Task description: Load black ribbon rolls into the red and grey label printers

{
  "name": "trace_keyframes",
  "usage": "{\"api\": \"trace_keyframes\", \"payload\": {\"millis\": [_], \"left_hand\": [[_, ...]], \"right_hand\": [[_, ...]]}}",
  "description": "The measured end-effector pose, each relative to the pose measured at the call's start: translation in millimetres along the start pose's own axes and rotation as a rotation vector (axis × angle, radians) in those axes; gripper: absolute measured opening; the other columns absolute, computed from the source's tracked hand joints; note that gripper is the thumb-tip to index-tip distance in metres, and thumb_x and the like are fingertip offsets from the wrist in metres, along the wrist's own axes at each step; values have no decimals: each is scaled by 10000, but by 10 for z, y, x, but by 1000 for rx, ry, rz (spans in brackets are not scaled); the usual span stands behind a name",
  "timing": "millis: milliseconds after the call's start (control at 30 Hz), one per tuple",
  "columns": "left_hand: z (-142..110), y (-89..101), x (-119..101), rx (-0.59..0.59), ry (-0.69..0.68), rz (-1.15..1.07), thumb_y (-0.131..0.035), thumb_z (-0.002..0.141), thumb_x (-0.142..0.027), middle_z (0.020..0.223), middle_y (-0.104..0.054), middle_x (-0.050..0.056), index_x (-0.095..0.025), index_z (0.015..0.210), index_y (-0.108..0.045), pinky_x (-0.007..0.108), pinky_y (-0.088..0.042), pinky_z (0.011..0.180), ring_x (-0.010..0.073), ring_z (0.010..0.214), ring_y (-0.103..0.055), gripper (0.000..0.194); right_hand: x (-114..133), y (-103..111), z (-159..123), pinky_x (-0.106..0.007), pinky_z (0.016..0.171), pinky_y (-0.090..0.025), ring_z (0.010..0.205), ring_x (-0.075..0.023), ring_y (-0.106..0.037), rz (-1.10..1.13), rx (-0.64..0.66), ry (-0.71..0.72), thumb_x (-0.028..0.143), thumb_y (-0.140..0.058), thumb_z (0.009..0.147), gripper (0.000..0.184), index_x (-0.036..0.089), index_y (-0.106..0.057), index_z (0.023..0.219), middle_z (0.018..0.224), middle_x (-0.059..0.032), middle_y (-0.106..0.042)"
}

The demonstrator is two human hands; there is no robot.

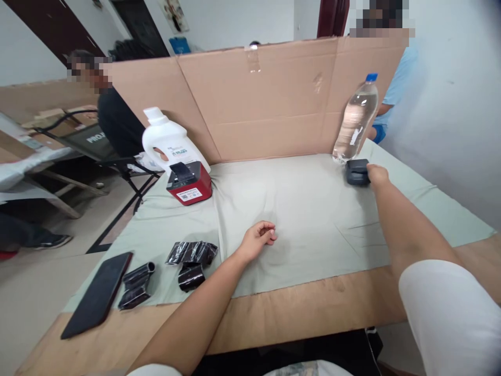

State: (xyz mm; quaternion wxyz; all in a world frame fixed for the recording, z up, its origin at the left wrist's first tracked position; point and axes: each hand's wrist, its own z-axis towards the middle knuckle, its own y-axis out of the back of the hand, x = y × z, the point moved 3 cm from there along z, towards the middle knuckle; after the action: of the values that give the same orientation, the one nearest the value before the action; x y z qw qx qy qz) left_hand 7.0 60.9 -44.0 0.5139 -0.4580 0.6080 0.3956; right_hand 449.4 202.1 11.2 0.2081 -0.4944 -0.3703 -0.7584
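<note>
Far L we've a chair [93, 137] marked "PROJ", then flat blk slab [97, 297], glossy plastic-wrapped blk rolls [135, 286], smooth white jug [176, 143] behind red/blk box [205, 185] w/ white label [189, 196], print too small. Our L hand [260, 237], fingers loosely curled, is over wrinkled pale cloth [301, 209]. Cardboard screen [270, 109] stands behind. Far R, nr clear blue-capped btl [356, 125], our R hand [378, 176] pinches edge of dark boxy block [357, 172].

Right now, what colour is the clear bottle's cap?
The cap is blue, clearest in the head view.
</note>
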Motion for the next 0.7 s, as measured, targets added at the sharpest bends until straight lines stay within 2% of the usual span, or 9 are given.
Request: {"api": "trace_keyframes", "payload": {"millis": [67, 133, 233, 333, 400, 500, 533, 567, 700], "left_hand": [[17, 0, 17, 3, -8, 22, -769, 685, -416, 750, -634, 14, -154, 918, -619, 275, -535, 634, 139, 711, -642, 382], [22, -9, 40, 8, -28, 67, -740, 716, -387, 745, -629, 14, -153, 932, -620, 277, -532, 640, 143, 720, -641, 340], [-28, -45, 51, 0, -120, 223, -668, 774, -326, 779, -630, 27, -156, 942, -639, 288, -528, 660, 144, 721, -628, 240], [-110, -97, -19, 59, -283, 500, -652, 771, -274, 964, -645, 66, -175, 926, -683, 296, -521, 703, 135, 726, -612, 187], [-105, -94, -118, 243, -340, 653, -701, 729, -295, 1066, -643, 74, -193, 922, -710, 291, -518, 693, 123, 675, -601, 219], [87, 172, -432, 428, -348, 754, -740, 699, -351, 956, -683, 55, -220, 909, -724, 294, -521, 683, 153, 656, -613, 248], [208, 360, -598, 344, -361, 787, -715, 723, -344, 912, -689, 51, -231, 910, -721, 309, -525, 718, 179, 705, -626, 218], [341, 596, -792, 161, -395, 820, -701, 735, -333, 930, -689, 61, -233, 933, -714, 333, -524, 771, 207, 772, -632, 222], [735, 1623, -1453, -552, -368, 1046, -601, 818, -292, 1305, -576, 154, -176, 1256, -586, 475, -343, 1084, 323, 1268, -467, 453]], "right_hand": [[-22, 26, 19, -412, 865, -466, 968, -249, -624, -117, -59, -45, 204, -542, 845, 185, 65, -625, 934, 947, -172, -654], [9, -15, -52, -451, 991, -392, 1170, -312, -551, -270, -98, -53, 237, -594, 828, 360, 13, -594, 1110, 1150, -272, -604], [134, -219, -307, -452, 1119, -260, 1359, -344, -384, -455, -54, 115, 257, -582, 838, 550, -43, -490, 1289, 1361, -329, -468], [194, -530, -740, -454, 1141, -257, 1353, -346, -398, -475, 121, 297, 231, -579, 812, 511, -18, -534, 1256, 1353, -292, -505], [169, -715, -1114, -454, 1110, -333, 1279, -323, -490, -450, 245, 373, 259, -604, 779, 420, 86, -612, 1162, 1273, -216, -595], [128, -894, -1733, -510, 1072, -395, 1243, -326, -524, -419, 469, 584, 357, -592, 780, 363, 192, -641, 1100, 1269, -161, -606], [123, -914, -1915, -520, 1068, -403, 1240, -330, -523, -423, 513, 643, 374, -579, 788, 360, 201, -643, 1097, 1266, -156, -608], [130, -918, -2070, -523, 1072, -402, 1241, -330, -520, -428, 543, 700, 375, -550, 810, 351, 201, -644, 1099, 1267, -155, -607], [215, -874, -2358, -510, 1072, -416, 1237, -321, -520, -456, 586, 786, 357, -466, 867, 348, 187, -642, 1114, 1270, -155, -611]]}}
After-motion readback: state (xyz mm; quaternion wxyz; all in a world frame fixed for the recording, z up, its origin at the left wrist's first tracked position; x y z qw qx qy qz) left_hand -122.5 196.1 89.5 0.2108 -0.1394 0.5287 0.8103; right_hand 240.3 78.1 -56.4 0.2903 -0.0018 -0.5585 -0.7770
